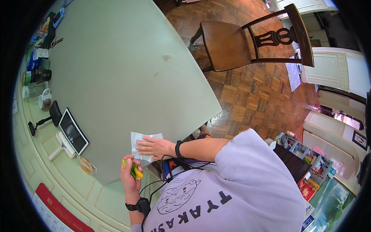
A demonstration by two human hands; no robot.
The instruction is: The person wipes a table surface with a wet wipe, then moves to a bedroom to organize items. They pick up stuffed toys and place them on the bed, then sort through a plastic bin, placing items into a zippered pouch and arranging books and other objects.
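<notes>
My right hand (pixel 153 147) lies flat, fingers spread, on a white paper tissue or wipe (pixel 141 141) at the near edge of the pale green table (pixel 127 81). To its left, my left hand (pixel 132 171) is closed around a small green-and-yellow packet (pixel 134 170), just off the table's near edge. Part of the packet is hidden by the fingers. A brownish smudge (pixel 166 57) and a smaller mark (pixel 157 74) show on the tabletop, farther off.
A tablet (pixel 74 132) on a stand, a white mug (pixel 45 98), glass jars (pixel 34 90) and a bagged food item (pixel 86 165) line the table's left side. A wooden chair (pixel 227 46) stands beyond the right edge. Black cables (pixel 171 177) hang near my right wrist.
</notes>
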